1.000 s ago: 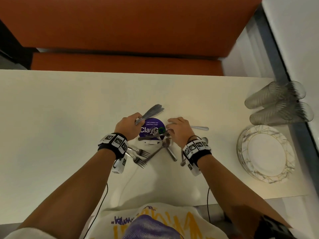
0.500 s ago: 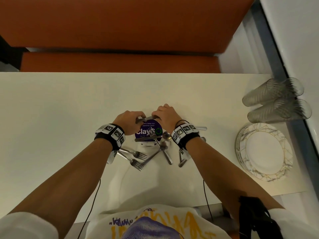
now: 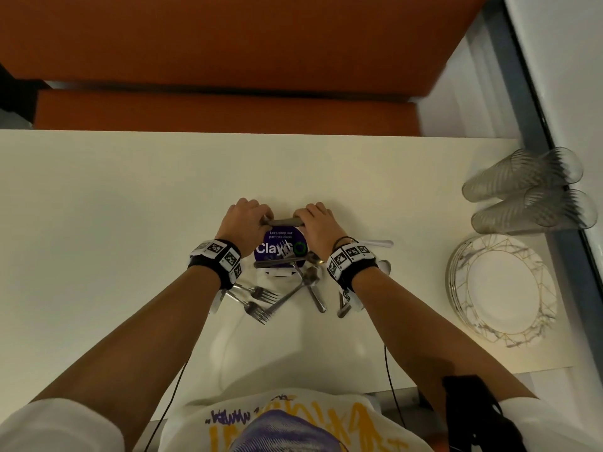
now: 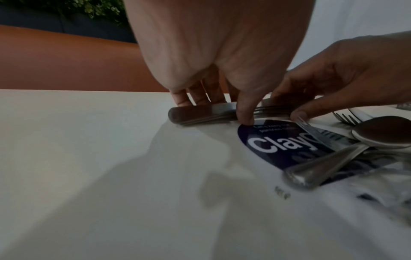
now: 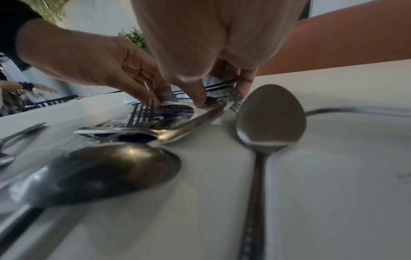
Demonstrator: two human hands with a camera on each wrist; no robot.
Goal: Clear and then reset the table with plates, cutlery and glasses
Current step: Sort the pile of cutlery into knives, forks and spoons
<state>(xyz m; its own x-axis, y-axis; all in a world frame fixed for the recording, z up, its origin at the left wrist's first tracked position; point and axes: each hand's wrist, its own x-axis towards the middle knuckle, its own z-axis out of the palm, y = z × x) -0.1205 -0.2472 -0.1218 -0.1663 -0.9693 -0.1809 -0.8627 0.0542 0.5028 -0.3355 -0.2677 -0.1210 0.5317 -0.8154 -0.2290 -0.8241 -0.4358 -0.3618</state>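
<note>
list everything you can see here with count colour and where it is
bundle of forks: count unclear, silver, held flat on the table between both hands
loose cutlery: several forks and spoons, silver, scattered in front of the person, some lying on the sticker
sticker: one, purple, round, on the table under the cutlery
plates: a stack, white with gold lines, right side of the table
glasses: stacks lying on their sides, clear, far right beyond the plates
table: one, cream
bench seat: one, orange, beyond the table
left hand: grips the bundle's left end
right hand: grips the bundle's right end
</note>
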